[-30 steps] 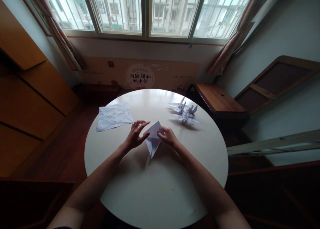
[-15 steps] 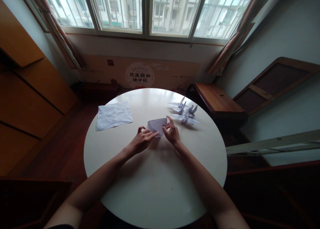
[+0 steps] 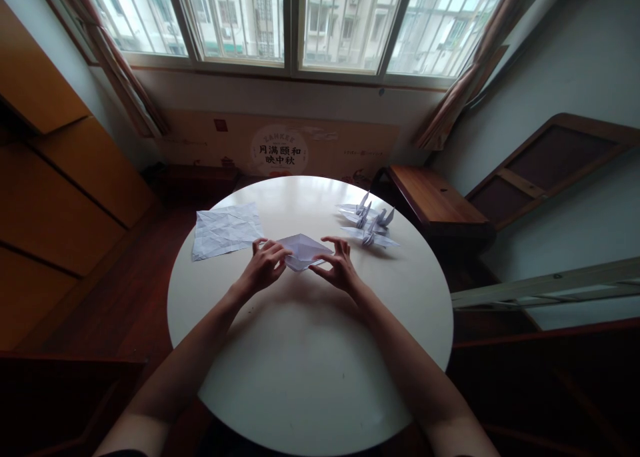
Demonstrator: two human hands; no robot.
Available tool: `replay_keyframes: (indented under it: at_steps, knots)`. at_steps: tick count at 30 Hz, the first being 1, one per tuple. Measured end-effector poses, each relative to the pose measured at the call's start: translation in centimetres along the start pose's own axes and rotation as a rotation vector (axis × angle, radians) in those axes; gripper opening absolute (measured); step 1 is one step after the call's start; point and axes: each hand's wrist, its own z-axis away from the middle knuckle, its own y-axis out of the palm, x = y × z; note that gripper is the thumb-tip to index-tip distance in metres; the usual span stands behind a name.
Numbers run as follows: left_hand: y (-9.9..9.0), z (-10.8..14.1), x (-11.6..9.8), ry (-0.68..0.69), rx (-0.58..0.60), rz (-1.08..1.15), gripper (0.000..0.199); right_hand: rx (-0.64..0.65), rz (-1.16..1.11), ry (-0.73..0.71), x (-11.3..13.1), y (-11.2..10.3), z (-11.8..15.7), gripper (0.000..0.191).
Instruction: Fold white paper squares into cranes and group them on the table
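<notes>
A folded sheet of white paper (image 3: 303,249), now a wide diamond with a crease across it, is held between my two hands over the middle of the round table. My left hand (image 3: 265,265) pinches its left corner between thumb and fingers. At the opposite corner, my right hand (image 3: 341,264) grips with the thumb near the lower edge and the fingers curled behind. Several folded paper cranes (image 3: 369,225) stand close together beyond my right hand. Left of my left hand lies a creased, unfolded paper sheet (image 3: 225,229).
The round white table (image 3: 300,350) reaches from my body toward the window wall. A wooden desk (image 3: 434,197) stands past its right edge. Orange cabinets (image 3: 55,197) line the left side, and a metal rail (image 3: 550,285) runs at the right.
My left hand has moved left and slightly up, and my hands are farther apart. The paper has gone from a squarish folded shape to a wide, spread diamond.
</notes>
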Motion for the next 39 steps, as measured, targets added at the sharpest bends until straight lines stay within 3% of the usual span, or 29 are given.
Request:
replay_keyframes:
  at_steps: [10, 21, 29, 31, 34, 39]
  knots:
    - [1.1, 0.2, -1.0, 0.072, 0.061, -0.017, 0.023, 0.134, 0.119, -0.214, 1.0, 0.4, 0.0, 0.011]
    - [1.2, 0.2, -0.2, 0.017, 0.068, -0.037, 0.016, 0.243, 0.096, -0.198, 0.4, 0.5, -0.3, 0.018]
    - [1.4, 0.5, -1.4, -0.007, -0.145, -0.130, 0.026, 0.184, -0.004, -0.123, 0.6, 1.6, -0.1, 0.023]
    - [1.8, 0.5, -2.0, 0.068, -0.086, -0.097, 0.024, 0.173, -0.035, -0.102, 0.8, 1.7, -0.1, 0.025]
    - [2.4, 0.5, -2.4, 0.187, 0.094, 0.008, 0.023, 0.188, -0.043, -0.084, 1.1, 1.3, -0.1, 0.022]
    - [3.2, 0.3, -2.2, 0.196, 0.219, 0.122, 0.024, 0.171, -0.026, -0.063, 1.1, 0.8, 0.0, 0.020]
